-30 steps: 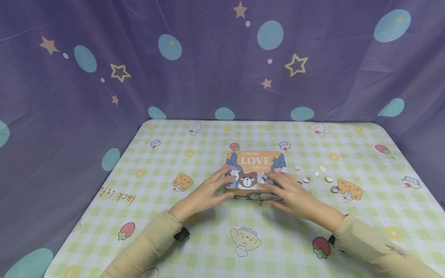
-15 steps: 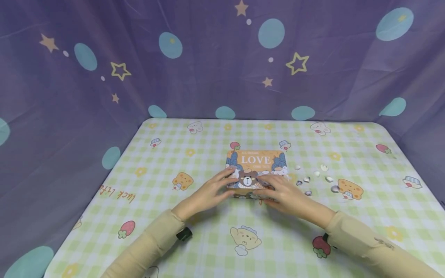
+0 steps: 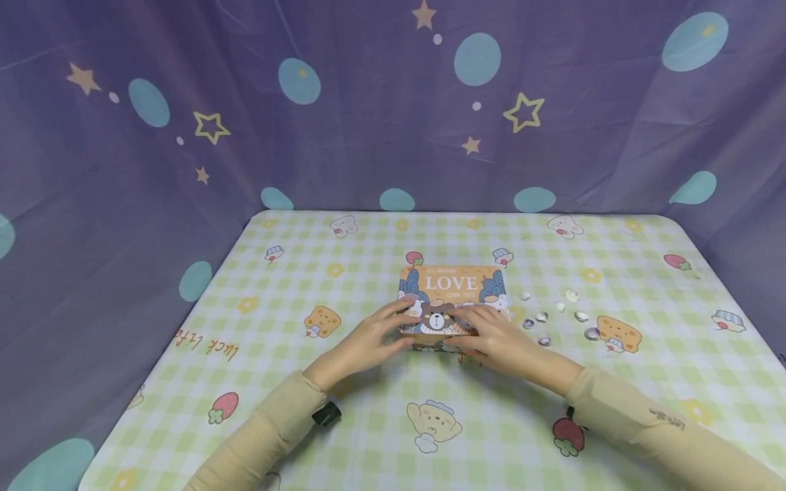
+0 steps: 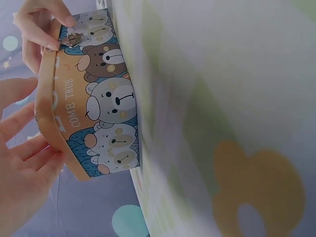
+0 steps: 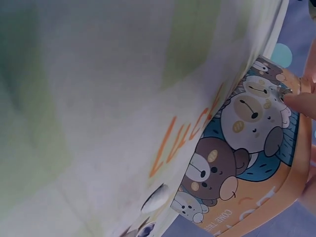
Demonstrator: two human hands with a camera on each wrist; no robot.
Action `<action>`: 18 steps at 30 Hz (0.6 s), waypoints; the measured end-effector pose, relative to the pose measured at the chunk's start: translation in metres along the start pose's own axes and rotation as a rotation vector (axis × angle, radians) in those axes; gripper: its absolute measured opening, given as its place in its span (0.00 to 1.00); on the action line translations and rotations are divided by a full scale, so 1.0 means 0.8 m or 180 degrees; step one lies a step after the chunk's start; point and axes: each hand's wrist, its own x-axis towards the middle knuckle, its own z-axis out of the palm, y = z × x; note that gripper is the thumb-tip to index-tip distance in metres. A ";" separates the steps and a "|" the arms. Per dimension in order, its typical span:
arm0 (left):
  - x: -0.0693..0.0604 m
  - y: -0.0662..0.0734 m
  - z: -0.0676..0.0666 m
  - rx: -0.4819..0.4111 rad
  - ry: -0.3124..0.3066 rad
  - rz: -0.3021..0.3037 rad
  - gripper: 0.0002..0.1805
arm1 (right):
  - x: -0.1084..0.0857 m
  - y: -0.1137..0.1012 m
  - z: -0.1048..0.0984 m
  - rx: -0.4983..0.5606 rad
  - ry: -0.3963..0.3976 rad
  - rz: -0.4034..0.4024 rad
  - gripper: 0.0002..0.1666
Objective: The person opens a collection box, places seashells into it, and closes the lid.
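A tin box (image 3: 451, 283) with "LOVE" and bears on it stands closed on the table. My left hand (image 3: 365, 343) rests relaxed fingers on its left end; these fingers (image 4: 37, 153) lie along the lid edge in the left wrist view. My right hand (image 3: 500, 341) grips the front lid edge near the middle, fingers on top and thumb against the front. The left wrist view has a metal clasp (image 4: 74, 39) beside the right hand's fingertips. In the right wrist view its thumb (image 5: 302, 103) touches the front at the clasp (image 5: 284, 92).
Several small shells or stones lie right of the box, among them a pale one (image 3: 572, 296) and a dark one (image 3: 591, 333). Checked cloth covers the table (image 3: 344, 436); a purple curtain (image 3: 381, 123) hangs behind and on both sides.
My right hand has slid left along the box front, from the right end toward the middle, uncovering a small dark piece on the table. My left hand has barely moved.
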 end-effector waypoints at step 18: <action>0.000 -0.002 0.000 0.0041 0.0067 0.0009 0.19 | 0.005 0.012 0.008 -0.0488 -0.0131 -0.0372 0.20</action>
